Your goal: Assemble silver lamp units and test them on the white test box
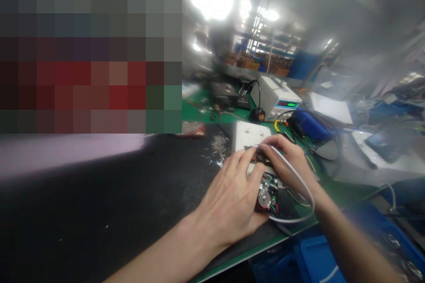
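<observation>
My left hand [229, 194] rests on a small green circuit board [268, 194] with a round metal part and red and black wires, its fingers curled onto the board's upper end. My right hand [285, 159] comes in from the right, fingers pinched on a small dark part at the top of the board, where a white cable [300, 212] loops round its wrist. Both hands meet over a white fixture plate [247, 135] on the black mat [133, 185].
A white power supply [277, 95] with a lit display stands behind, next to a black unit [226, 93]. Small metal pins [217, 146] lie scattered on the mat. Blue bins [308, 256] sit at the lower right, and papers [330, 108] lie on the right.
</observation>
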### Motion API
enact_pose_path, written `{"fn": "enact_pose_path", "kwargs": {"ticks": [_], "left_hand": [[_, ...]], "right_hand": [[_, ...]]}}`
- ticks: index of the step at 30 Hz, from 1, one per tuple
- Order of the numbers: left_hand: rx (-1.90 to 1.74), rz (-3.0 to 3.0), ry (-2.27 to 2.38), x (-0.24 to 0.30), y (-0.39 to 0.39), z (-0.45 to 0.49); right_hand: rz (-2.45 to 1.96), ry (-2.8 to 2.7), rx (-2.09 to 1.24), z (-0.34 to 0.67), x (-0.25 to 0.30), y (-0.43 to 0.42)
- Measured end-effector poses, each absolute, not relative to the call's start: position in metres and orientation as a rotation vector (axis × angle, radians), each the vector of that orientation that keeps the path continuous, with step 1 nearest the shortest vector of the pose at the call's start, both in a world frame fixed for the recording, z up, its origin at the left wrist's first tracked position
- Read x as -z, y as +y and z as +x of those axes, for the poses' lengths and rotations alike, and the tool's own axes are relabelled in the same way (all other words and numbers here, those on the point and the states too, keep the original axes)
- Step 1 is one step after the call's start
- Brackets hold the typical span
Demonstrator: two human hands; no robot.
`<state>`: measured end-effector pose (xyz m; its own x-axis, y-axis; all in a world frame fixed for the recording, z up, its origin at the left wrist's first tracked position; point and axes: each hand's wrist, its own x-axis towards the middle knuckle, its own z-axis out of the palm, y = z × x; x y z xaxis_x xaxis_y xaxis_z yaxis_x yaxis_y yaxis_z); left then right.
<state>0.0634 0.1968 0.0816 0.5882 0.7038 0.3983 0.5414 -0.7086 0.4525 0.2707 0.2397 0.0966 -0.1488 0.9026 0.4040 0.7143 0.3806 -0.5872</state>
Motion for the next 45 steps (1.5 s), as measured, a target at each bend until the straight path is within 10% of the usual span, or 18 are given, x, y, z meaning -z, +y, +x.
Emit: {"fn": "enact_pose_path", "kwargs": {"ticks": [45], "left_hand": [[-1.328, 1.549, 1.370, -0.039, 0.107, -0.013]], "right_hand": [[-1.457, -2.118, -0.385, 0.268, -0.097, 0.320]]}}
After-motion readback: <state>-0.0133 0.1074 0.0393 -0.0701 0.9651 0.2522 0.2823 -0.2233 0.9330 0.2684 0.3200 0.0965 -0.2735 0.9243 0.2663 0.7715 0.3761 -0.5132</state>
